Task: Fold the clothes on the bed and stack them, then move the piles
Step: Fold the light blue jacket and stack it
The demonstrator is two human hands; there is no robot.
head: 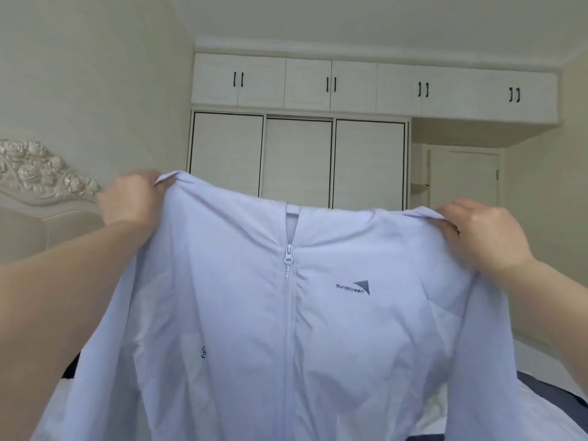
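A pale lilac zip-up jacket (254, 329) with a small "sunscreen" logo on the chest hangs spread out in front of me, its zip closed and its front facing the camera. My left hand (133, 195) grips its left shoulder and my right hand (483, 233) grips its right shoulder, both raised at about chest height. The jacket covers most of the bed and whatever lies on it.
A carved cream headboard (41, 173) stands at the left. White wardrobes (299, 160) with overhead cabinets fill the far wall, and a door (464, 179) is at the right. A dark grey cloth (547, 396) and white bedding (432, 405) peek out at lower right.
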